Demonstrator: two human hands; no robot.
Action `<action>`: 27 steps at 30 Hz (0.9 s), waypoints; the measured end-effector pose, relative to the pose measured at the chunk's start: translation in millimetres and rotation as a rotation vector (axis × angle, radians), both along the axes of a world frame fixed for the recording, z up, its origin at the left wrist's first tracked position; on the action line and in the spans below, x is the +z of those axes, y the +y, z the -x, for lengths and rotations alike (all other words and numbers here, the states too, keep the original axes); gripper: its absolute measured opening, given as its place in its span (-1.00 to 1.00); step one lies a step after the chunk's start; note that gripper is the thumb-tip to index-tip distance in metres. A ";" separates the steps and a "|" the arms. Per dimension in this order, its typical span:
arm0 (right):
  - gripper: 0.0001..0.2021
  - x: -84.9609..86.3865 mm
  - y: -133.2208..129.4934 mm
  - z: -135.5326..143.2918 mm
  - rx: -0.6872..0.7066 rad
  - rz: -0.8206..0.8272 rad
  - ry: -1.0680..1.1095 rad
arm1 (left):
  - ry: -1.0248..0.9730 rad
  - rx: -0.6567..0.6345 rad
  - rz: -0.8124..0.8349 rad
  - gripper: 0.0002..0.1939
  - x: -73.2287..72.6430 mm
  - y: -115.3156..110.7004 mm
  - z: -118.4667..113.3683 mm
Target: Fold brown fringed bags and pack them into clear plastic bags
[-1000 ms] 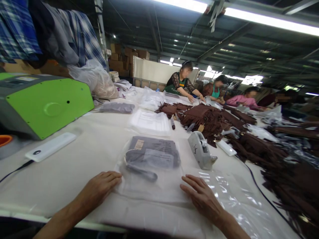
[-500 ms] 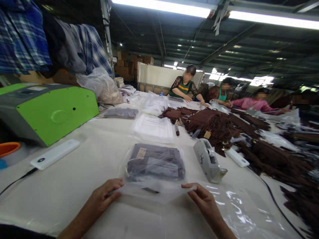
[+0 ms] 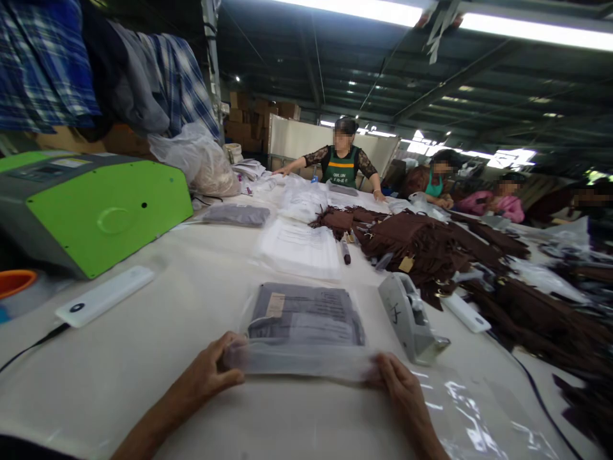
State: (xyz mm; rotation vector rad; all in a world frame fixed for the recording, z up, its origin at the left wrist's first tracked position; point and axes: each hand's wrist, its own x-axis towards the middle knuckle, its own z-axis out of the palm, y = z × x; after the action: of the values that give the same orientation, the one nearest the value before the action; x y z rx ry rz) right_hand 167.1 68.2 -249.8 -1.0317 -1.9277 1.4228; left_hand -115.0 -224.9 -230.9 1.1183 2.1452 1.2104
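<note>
In front of me on the table lies a clear plastic bag (image 3: 306, 360) with a dark grey-purple folded item (image 3: 330, 313) inside. A tan tag and a pale cord show through the film. The open end is folded over into a flat strip along the near edge. My left hand (image 3: 218, 367) grips the strip's left end between thumb and fingers. At its right end, my right hand (image 3: 400, 386) pinches the film, its fingertips slightly blurred. A grey tape dispenser (image 3: 407, 319) stands just beyond my right hand.
A green machine (image 3: 110, 214) sits at the left, near a white corded device (image 3: 105, 297). Stacked plastic bags (image 3: 301, 249) lie ahead. Brown fringed bags (image 3: 412, 236) heap on the right; loose clear film (image 3: 460, 409) lies at near right. Co-workers (image 3: 342, 160) stand across the table.
The bag's loose end has been folded over toward the packed item, both hands keeping hold of it. The co-worker opposite has straightened and spread both arms. The view has shifted slightly.
</note>
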 end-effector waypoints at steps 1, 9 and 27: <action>-0.49 -0.6 1.3 1.3 0.003 0.005 -0.009 | -0.007 0.026 -0.004 -0.67 3.0 -0.2 -2.2; -0.53 7.8 -5.0 20.6 -0.092 -0.144 -0.105 | 0.080 0.445 -0.099 -0.61 13.3 47.5 -17.7; -0.50 -14.1 12.8 15.0 -0.035 -0.392 -0.310 | 0.027 0.190 -0.107 -0.79 24.9 5.6 -1.5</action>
State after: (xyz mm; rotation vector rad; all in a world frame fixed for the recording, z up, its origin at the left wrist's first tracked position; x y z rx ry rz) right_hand 152.1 81.0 -263.9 -1.1330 -2.2747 0.8496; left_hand -113.5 -219.3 -206.1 0.9962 2.2722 1.4167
